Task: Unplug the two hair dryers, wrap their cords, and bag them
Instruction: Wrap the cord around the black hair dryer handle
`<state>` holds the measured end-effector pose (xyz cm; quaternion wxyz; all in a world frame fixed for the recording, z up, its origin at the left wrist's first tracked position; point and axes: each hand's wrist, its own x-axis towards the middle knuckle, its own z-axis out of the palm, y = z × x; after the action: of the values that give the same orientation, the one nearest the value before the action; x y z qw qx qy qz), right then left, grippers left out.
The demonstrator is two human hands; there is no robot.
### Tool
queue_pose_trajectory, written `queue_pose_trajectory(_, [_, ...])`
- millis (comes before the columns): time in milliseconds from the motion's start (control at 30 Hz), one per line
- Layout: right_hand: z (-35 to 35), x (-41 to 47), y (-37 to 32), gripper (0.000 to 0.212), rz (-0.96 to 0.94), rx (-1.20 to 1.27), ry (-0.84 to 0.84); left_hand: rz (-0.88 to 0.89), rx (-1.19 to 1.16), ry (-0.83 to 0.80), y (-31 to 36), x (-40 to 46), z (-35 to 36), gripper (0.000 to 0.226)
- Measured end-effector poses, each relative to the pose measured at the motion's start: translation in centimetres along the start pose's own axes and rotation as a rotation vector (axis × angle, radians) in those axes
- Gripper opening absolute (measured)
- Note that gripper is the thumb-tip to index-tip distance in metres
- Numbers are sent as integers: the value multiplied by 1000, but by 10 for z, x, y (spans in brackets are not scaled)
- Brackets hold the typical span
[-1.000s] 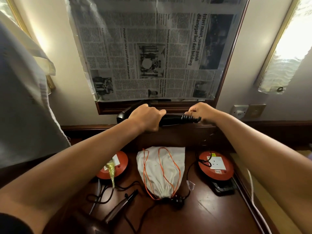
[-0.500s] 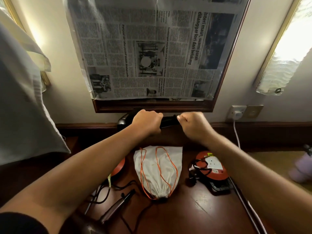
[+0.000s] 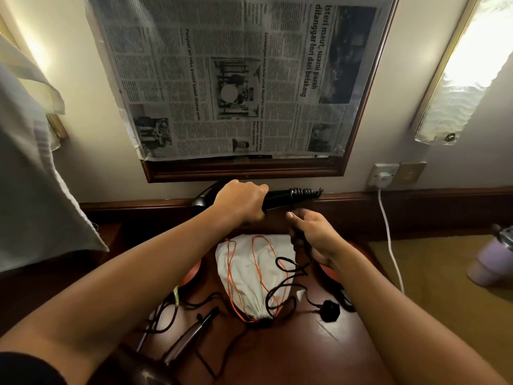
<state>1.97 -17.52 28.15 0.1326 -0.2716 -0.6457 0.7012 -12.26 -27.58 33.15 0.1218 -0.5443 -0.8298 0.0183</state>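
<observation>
A newspaper [image 3: 238, 79] covers the framed mirror [image 3: 249, 172] in front of me. A white plug [image 3: 384, 177] sits in the wall socket [image 3: 383, 173], and a lilac bottle [image 3: 492, 258] stands on the floor.

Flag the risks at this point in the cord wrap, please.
1. The slack cord trails in loose loops over the white bag and its orange drawstring; pulling more turns could snag the string or drag the bag.
2. The loose plug on the table may whip or catch as the right hand draws cord in.
3. The left hand holds the hair dryer mid-air; the coils at the handle's end could slip off.
</observation>
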Motion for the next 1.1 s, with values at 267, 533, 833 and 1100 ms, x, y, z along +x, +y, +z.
queue_pose_trajectory(267, [-23,19,-12,20,122,114,-226,77,2,13,1,-7,-10,36])
queue_pose_trajectory(533, [-51,38,-44,25,272,223,-444,70,-35,36,-9,-11,-18,37])
queue_pose_trajectory(833, [-55,45,-83,9,319,-481,-511,126,19,46,-16,-17,-27,44])
queue_pose_trajectory(1100, [-30,44,-120,15,104,-1090,-396,216,139,41,-7,-19,-20,40])
